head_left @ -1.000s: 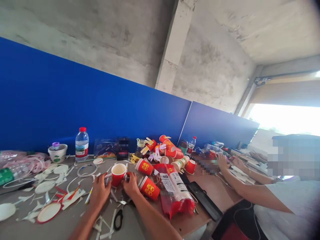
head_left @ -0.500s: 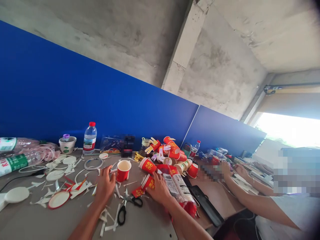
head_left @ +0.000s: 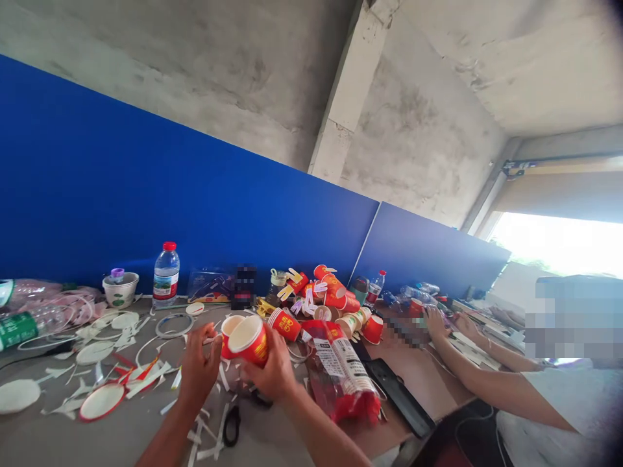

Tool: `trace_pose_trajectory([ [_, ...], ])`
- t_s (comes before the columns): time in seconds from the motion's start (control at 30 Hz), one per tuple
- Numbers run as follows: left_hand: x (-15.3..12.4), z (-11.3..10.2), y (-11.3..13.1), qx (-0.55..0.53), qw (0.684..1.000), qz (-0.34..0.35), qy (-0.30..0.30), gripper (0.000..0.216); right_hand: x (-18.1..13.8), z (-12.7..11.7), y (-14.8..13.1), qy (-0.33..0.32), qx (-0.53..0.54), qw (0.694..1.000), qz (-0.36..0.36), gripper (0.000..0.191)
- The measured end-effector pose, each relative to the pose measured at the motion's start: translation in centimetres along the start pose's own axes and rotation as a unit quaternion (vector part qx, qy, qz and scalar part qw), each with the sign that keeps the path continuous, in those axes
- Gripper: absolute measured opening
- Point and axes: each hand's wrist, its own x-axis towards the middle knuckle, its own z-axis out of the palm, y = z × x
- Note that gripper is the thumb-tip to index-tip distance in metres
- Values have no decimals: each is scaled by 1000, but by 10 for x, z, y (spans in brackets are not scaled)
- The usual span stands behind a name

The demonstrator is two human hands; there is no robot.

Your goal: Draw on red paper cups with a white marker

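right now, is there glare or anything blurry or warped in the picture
Head view: the window is blown out white; head view: the partition slants and the upper right corner is dark; head view: blocky pixels hide part of the co-worker; head view: the right hand looks slightly soft.

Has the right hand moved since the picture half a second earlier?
Yes, leftward. Judged against the red-and-clear plastic bag, the right hand was at the bag's edge; now it is farther left, holding a red paper cup.

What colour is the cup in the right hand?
That cup is red outside, whitish inside, in the head view.
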Motion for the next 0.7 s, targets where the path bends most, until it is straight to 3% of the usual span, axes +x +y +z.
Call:
trace_pose_trajectory([
  [0.1,-5,-6,6,-17,999,35,-7,44,-6,33,1,22,-47,996,-79,84],
  [0.27,-15,-7,4,6,996,63,-68,53,-10,61,22,92,-101,986,-92,77],
  [0.43,-16,-8,5,26,985,89,-147,40,-9,49,32,80,-109,988,-77,78],
  [0.57,-16,-7,13,39,988,77,-128,32,-7,37,24,46,-112,992,-36,73],
  [0.7,-18,-8,18,58,990,81,-102,28,-7,40,14,29,-87,995,-36,69],
])
